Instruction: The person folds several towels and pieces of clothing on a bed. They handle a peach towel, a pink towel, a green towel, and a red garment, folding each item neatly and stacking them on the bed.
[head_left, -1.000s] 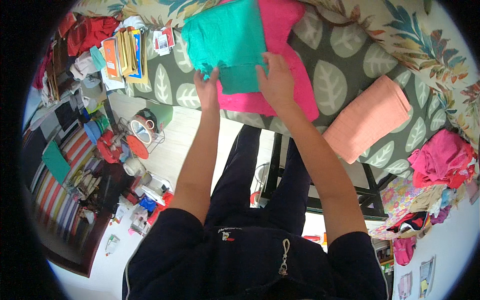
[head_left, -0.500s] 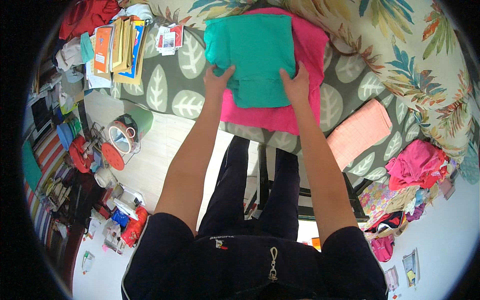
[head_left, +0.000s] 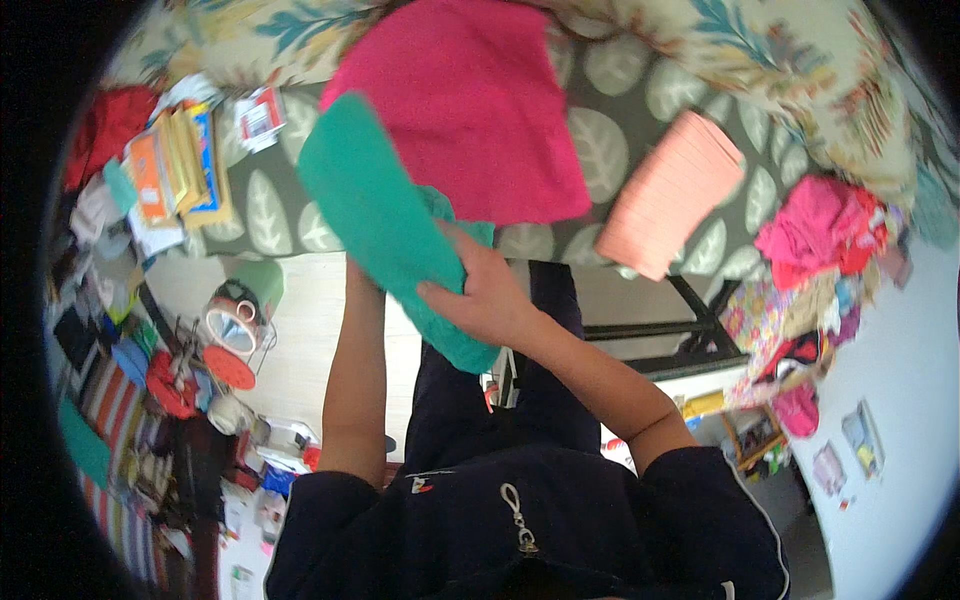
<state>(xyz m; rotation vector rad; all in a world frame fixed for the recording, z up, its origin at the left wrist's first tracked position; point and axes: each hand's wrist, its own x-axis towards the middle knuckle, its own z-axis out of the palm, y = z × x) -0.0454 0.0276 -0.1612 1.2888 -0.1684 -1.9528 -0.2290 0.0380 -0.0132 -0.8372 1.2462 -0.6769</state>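
A folded green cloth (head_left: 372, 205) is lifted off the bed and slants across in front of me. My right hand (head_left: 487, 290) grips its near part, with the thumb on top. My left forearm reaches up to the cloth's left side, but the left hand and its fingers are hidden behind the fabric. Beyond the green cloth, a bright pink cloth (head_left: 470, 100) lies spread flat on the bed. To its right rests a peach-coloured folded cloth (head_left: 672, 195).
The leaf-patterned bedsheet (head_left: 600, 150) ends at an edge close to me. Envelopes and booklets (head_left: 175, 170) are stacked at the left, with small cards (head_left: 260, 120) beside them. Crumpled pink clothes (head_left: 815, 230) lie at right. A bucket (head_left: 235, 325) stands on the floor.
The green cloth has come off the pink cloth and been folded narrower, now raised toward me and left. My right hand has crossed toward the middle; the left has gone behind the cloth.
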